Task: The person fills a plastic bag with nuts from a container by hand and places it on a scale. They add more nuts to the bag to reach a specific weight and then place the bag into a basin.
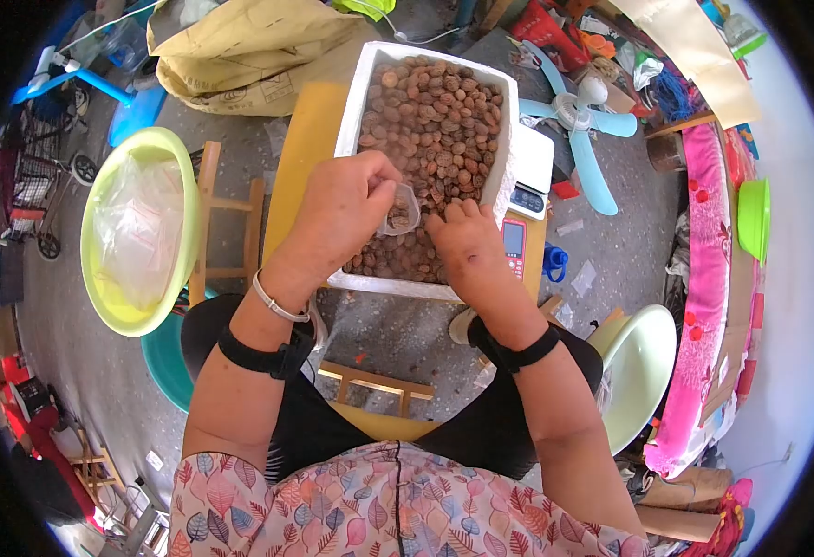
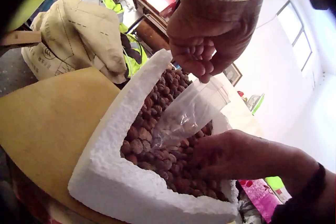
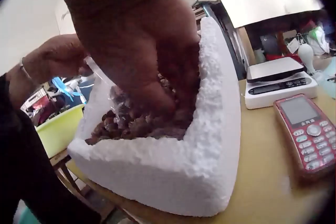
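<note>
A white foam box [image 1: 509,139] full of brown, wrinkled nuts [image 1: 439,121] stands on a yellow table. The left hand [image 1: 346,200] pinches the top edge of a clear plastic bag [image 1: 401,210]; in the left wrist view the bag [image 2: 189,109] hangs down onto the nuts [image 2: 149,129]. The right hand [image 1: 472,251] reaches into the box beside the bag, its fingers bent down among the nuts. In the right wrist view the right hand's [image 3: 142,50] fingertips are partly hidden in the nuts.
Right of the box are a white scale [image 3: 281,85] and a red phone [image 3: 307,134] on the table [image 3: 257,166]. A yellow-green basin [image 1: 91,269] holding plastic bags is at the left, a pale basin [image 1: 644,381] at the right. A blue fan [image 1: 579,116] and brown sack [image 1: 249,56] lie beyond.
</note>
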The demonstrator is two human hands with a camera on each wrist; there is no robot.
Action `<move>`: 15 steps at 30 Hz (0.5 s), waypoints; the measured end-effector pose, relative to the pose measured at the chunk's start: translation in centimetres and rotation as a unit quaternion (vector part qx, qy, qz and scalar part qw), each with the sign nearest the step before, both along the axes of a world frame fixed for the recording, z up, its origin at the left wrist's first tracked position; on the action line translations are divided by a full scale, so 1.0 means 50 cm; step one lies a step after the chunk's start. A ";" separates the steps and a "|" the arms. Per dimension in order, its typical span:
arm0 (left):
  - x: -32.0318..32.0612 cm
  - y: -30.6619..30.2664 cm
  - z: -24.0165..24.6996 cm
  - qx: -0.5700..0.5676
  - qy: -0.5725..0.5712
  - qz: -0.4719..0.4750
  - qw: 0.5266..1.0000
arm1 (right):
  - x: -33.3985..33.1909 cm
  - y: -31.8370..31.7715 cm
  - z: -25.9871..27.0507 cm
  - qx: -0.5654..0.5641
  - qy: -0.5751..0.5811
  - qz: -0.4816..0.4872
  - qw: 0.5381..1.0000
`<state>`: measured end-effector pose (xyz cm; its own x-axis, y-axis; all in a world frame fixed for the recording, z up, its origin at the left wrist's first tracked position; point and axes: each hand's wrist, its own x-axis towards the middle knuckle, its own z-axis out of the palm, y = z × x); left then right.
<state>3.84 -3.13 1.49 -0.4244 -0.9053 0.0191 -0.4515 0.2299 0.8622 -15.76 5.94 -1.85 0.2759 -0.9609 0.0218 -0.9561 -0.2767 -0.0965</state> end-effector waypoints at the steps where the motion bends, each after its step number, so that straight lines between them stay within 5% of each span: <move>1: -0.001 0.000 0.001 -0.003 0.000 -0.001 1.000 | 0.003 0.000 0.001 0.006 0.004 -0.005 1.000; 15: 0.001 0.002 0.011 0.009 0.005 -0.002 1.000 | 0.010 0.005 -0.033 -0.043 -0.002 -0.002 0.999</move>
<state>3.91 -3.05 2.05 -0.4271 -0.9042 0.0076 -0.4413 0.2157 0.8711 -15.25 6.19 -3.52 0.2725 -0.9563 0.1057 -0.9566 -0.2811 -0.0772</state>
